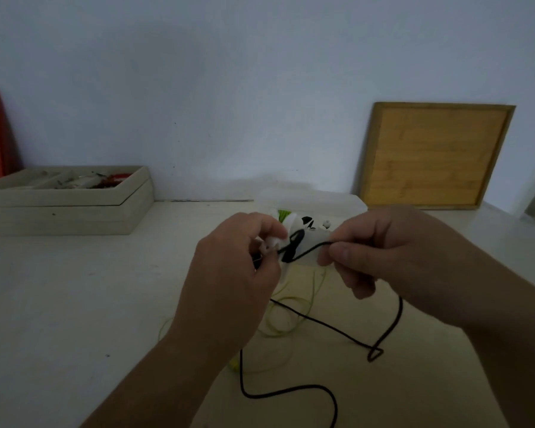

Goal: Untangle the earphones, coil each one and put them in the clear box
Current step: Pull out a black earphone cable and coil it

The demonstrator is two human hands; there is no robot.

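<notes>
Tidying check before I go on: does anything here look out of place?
The thin green earphone cable sprawls in loose loops on the white table, with the black earphone cable trailing across it. Nothing looks damaged or spilled.

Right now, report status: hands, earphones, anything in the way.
Left hand and right hand both pinch black cord, small loop between them. Green cord overlaps it on table. Clear box behind hands.

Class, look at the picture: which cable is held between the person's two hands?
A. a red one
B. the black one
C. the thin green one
B: the black cable is pinched by both the left hand and the right hand, while the green cable lies loose on the table.
</notes>
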